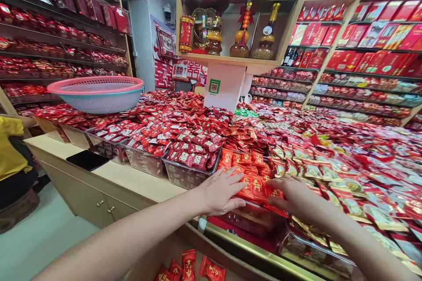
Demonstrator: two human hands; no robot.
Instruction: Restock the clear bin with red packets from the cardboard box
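Note:
Red packets with gold characters fill a clear bin at the centre of the counter. On the bin's left side my left hand lies over the packets, its fingers apart. My right hand rests at the right side of the same packets, thumb and fingers spread apart over them. Neither hand holds a packet that I can make out. Below, an open drawer or box holds several loose red packets.
Stacked pink and blue baskets stand at the left above bins of dark red packets. A black phone lies on the counter edge. A person in yellow is at far left. A display cabinet hangs overhead.

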